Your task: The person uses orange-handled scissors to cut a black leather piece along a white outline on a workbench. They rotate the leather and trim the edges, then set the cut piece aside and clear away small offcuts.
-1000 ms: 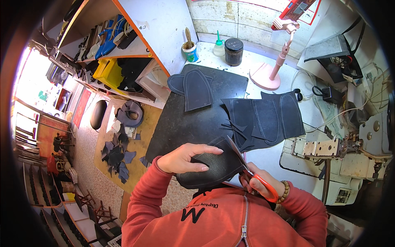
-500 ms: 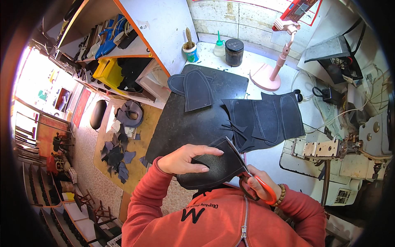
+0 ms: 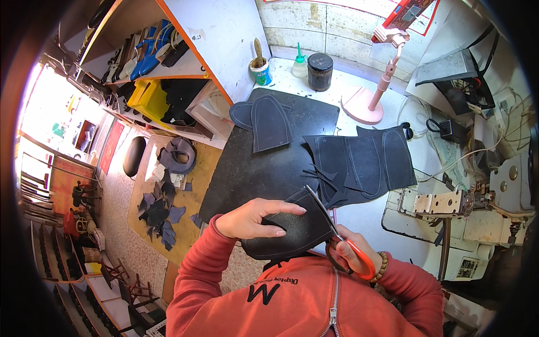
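My left hand point(image 3: 247, 218) grips a black leather piece point(image 3: 289, 238) with a pale line marked along its edge; thumb and forefinger press on its face. In my right hand point(image 3: 359, 244) is a pair of scissors point(image 3: 368, 263) with red-orange handles. Their blades lie along the leather's right edge, pointing away from me. Just beyond the tips lie thin black offcut strips point(image 3: 323, 175) beside a larger dark sheet point(image 3: 365, 163) with curved outlines drawn on it. Rounded dark cut pieces point(image 3: 270, 124) overlap farther off to the left.
A black cutting mat point(image 3: 236, 174) covers part of the white table. At its back stand a brush in a tub point(image 3: 260, 73), a green-topped bottle point(image 3: 299, 67), a dark jar point(image 3: 319, 73) and a pink phone stand point(image 3: 362, 106). A sewing machine point(image 3: 449, 202) is at right; scraps point(image 3: 163, 208) lie at left.
The scissors have shifted slightly at the leather's edge, and the leather has tilted a little. Both hands keep their grip in nearly the same place.
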Motion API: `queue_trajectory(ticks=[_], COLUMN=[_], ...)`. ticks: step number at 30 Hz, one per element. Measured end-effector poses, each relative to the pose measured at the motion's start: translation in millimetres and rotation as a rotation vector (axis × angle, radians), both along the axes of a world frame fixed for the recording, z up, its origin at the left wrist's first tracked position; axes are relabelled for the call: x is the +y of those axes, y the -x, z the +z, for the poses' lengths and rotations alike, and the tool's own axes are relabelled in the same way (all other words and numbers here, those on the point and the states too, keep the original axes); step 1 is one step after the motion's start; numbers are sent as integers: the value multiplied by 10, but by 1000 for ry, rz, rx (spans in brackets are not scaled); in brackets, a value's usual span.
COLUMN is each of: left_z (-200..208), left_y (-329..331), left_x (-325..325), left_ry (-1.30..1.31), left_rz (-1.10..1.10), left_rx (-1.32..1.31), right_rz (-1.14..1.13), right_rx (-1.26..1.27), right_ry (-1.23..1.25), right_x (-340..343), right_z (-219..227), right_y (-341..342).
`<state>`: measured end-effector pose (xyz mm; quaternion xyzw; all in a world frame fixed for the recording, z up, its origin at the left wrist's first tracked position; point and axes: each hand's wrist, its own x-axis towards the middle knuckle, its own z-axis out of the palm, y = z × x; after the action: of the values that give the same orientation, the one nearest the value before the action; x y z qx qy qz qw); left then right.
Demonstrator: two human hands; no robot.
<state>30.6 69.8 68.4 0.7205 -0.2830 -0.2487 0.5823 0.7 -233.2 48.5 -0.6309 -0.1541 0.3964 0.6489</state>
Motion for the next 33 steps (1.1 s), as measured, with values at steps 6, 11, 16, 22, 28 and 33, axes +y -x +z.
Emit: queue_trajectory(ticks=[6,11,16,22,28,33], left_z=[20,96,179,-153,-498,-411], left_y=[1,-60,-488,-871,-403,-872], left_x=[-11,78,309,254,-280,-738], left_ry=[-23,-69,161,-463,-593,-602], left_rz=[-21,45,560,940,466,448], left_rx=[23,-26,-5,-498,-739,-824], right_rz=[-17,-107,-102,-140,-272,-355], right_rx=[-65,156,148,149,156,222], right_ry=[19,-63,-29,-94,-106,-204], right_x=[-2,-11,-82,-225,-390,-456], right_z=[-42,-107,-145,-210,-311,-392], right_y=[4,14,117,259,320,421])
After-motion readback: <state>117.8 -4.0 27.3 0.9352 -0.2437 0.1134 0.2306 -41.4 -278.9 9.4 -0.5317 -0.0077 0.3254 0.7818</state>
